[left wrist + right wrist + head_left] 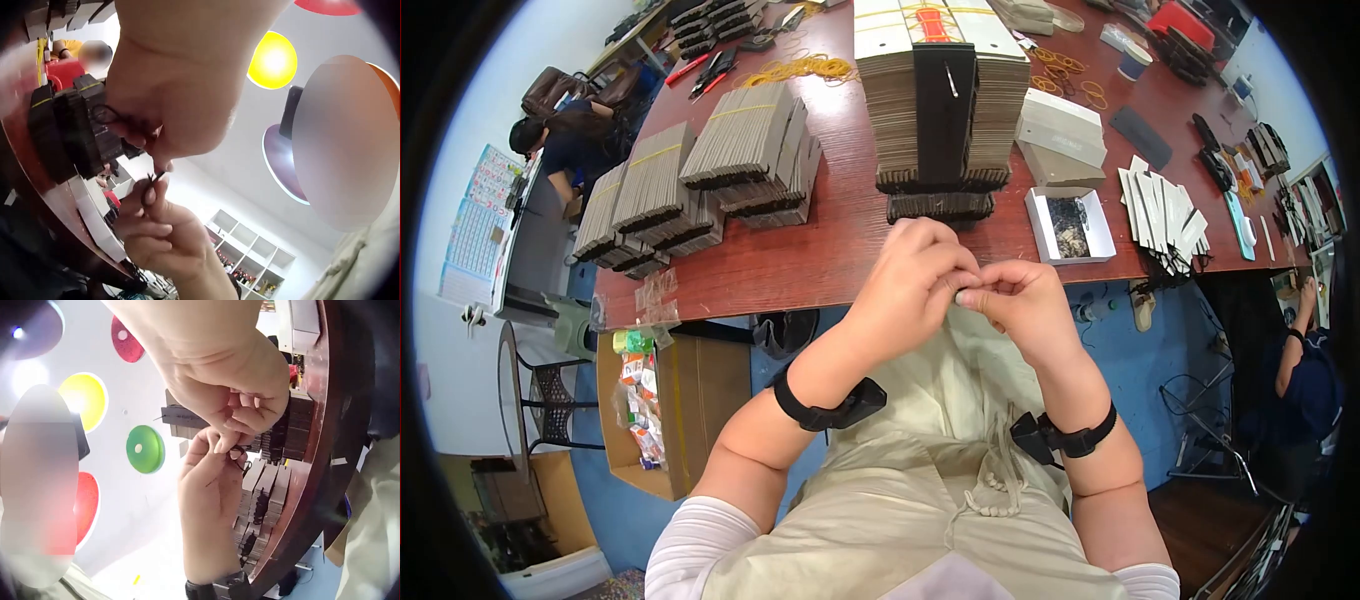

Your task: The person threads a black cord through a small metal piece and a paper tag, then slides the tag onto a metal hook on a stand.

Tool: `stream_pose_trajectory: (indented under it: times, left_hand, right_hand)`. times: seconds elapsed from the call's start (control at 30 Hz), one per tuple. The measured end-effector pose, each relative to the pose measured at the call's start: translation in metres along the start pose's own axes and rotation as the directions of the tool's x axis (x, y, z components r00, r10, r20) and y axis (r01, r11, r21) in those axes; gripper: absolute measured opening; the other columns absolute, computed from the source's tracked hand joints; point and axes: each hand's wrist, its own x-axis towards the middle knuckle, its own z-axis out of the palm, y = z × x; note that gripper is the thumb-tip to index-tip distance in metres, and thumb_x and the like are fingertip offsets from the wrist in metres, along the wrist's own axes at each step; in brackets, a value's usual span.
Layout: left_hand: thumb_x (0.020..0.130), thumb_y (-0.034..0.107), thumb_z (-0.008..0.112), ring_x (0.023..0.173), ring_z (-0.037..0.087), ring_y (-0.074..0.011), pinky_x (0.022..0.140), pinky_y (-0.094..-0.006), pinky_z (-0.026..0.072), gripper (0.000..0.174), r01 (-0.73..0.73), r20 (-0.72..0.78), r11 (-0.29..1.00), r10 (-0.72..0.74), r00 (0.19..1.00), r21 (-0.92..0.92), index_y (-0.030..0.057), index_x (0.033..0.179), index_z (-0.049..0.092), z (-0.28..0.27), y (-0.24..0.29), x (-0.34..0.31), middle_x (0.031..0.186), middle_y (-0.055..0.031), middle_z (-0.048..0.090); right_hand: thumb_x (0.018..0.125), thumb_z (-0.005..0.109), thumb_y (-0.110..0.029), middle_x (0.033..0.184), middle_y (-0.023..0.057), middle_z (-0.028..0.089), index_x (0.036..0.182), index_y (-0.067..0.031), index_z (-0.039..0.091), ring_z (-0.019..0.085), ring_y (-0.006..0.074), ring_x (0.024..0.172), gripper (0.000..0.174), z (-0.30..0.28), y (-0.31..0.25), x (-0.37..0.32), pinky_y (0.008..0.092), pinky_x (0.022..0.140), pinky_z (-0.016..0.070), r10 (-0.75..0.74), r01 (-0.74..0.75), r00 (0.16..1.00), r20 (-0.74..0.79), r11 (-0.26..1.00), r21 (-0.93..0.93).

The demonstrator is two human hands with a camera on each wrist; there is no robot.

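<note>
Both hands meet at the fingertips just in front of the table edge. A thin black cord (146, 199) runs between them, with its short ends poking up from the fingers in the left wrist view. My left hand (912, 283) pinches the cord, and a small loop hangs out behind its fingers. Thumb and forefinger of my right hand (1022, 300) pinch the cord too. Curled fingers hide most of it in the head view. Right beyond the hands stands a tall stack of grey-brown cards (890, 120), with a black card (945, 130) upright against its front.
Banded card bundles (740, 135) stand on the red-brown table (830, 270) at left. To the right are a small white box (1102, 225) holding dark bits, white strips (1165, 215) with black cords, and a paper cup (1134, 62). A cardboard box (700, 400) sits below left.
</note>
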Motion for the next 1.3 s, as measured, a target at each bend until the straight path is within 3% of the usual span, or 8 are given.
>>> stream_pose_trajectory:
  times: [0.1,0.2,0.33,0.53,0.83,0.93,1.2,1.3]
  left_hand:
    - [0.079,0.004,0.063,0.081,0.052,-0.0180,0.071,-0.0280,0.0431,0.017,0.165,-0.193,0.986,-0.156,0.969,0.034,0.0017,0.094,0.057,0.006,0.000,-0.007,0.089,-0.0064,0.052]
    - [0.084,0.004,0.060,0.082,0.053,-0.0115,0.069,-0.0238,0.0443,0.012,0.453,0.145,0.748,-0.442,0.885,-0.485,-0.0008,0.094,0.057,0.011,-0.008,-0.023,0.091,-0.0040,0.053]
    - [0.081,0.013,0.064,0.065,0.049,-0.0090,0.057,-0.0232,0.0409,0.013,0.491,0.123,0.641,-0.529,0.839,-0.590,0.0013,0.085,0.062,0.024,-0.010,-0.028,0.079,-0.0030,0.056]
    - [0.082,0.000,0.060,0.076,0.055,-0.0087,0.068,-0.0228,0.0460,0.007,0.395,0.019,0.826,-0.424,0.906,-0.401,-0.0025,0.088,0.058,0.021,-0.005,-0.026,0.088,-0.0044,0.055]
    - [0.078,-0.002,0.061,0.074,0.055,-0.0138,0.063,-0.0252,0.0469,0.011,-0.056,-0.200,0.998,0.047,0.979,-0.039,-0.0011,0.089,0.059,0.018,-0.004,-0.027,0.087,-0.0071,0.058]
    - [0.079,-0.003,0.060,0.077,0.056,-0.0125,0.065,-0.0240,0.0467,0.013,0.165,-0.191,0.930,-0.236,0.953,-0.327,-0.0024,0.091,0.062,0.020,0.004,-0.028,0.087,-0.0071,0.060]
    - [0.077,-0.005,0.063,0.074,0.057,-0.0092,0.064,-0.0206,0.0452,0.008,0.515,0.158,0.658,-0.523,0.837,-0.549,-0.0036,0.084,0.066,0.011,-0.005,-0.031,0.085,-0.0065,0.063]
    - [0.075,-0.005,0.064,0.071,0.055,-0.0073,0.062,-0.0204,0.0444,0.006,0.501,0.126,0.723,-0.508,0.852,-0.477,-0.0032,0.080,0.066,0.010,-0.002,-0.029,0.083,-0.0050,0.062]
  right_hand:
    - [0.073,0.069,0.000,0.069,0.0017,0.061,0.079,-0.0003,0.065,0.047,0.0039,0.054,0.007,-0.005,0.006,0.003,0.0192,0.046,0.0354,-0.020,0.024,0.997,-0.068,0.998,0.062]
    - [0.072,0.069,0.000,0.066,0.0005,0.059,0.077,-0.0013,0.065,0.046,0.0043,0.053,0.006,-0.007,0.012,0.005,0.0192,0.046,0.0350,-0.043,0.052,0.996,-0.082,0.992,0.112]
    - [0.073,0.069,-0.001,0.065,0.0001,0.058,0.076,-0.0016,0.064,0.046,0.0048,0.053,0.006,-0.006,0.017,0.007,0.0193,0.046,0.0352,-0.062,0.069,0.995,-0.078,0.993,0.091]
    - [0.078,0.065,-0.003,0.069,0.0002,0.058,0.081,-0.0033,0.060,0.050,0.0070,0.054,0.006,-0.001,0.013,0.005,0.0195,0.048,0.0382,0.077,-0.063,0.997,-0.013,0.890,0.451]
    - [0.078,0.064,-0.002,0.074,0.0051,0.062,0.078,-0.0035,0.057,0.054,0.0111,0.058,0.007,-0.010,0.013,0.009,0.0211,0.052,0.0424,0.133,-0.166,0.986,0.100,0.826,0.539]
    - [0.077,0.064,0.001,0.077,0.0068,0.063,0.077,-0.0032,0.056,0.055,0.0113,0.060,0.008,-0.012,0.017,0.009,0.0219,0.054,0.0437,0.071,-0.106,0.994,0.085,0.821,0.562]
    - [0.075,0.063,0.004,0.082,0.0085,0.064,0.074,-0.0020,0.055,0.056,0.0101,0.067,0.010,-0.010,0.018,0.009,0.0222,0.060,0.0450,-0.107,0.083,0.993,0.046,0.925,0.372]
    - [0.073,0.064,0.003,0.080,0.0071,0.064,0.070,-0.0013,0.053,0.057,0.0102,0.069,0.011,-0.004,0.015,0.004,0.0228,0.062,0.0449,-0.299,0.299,0.951,-0.075,0.954,-0.012]
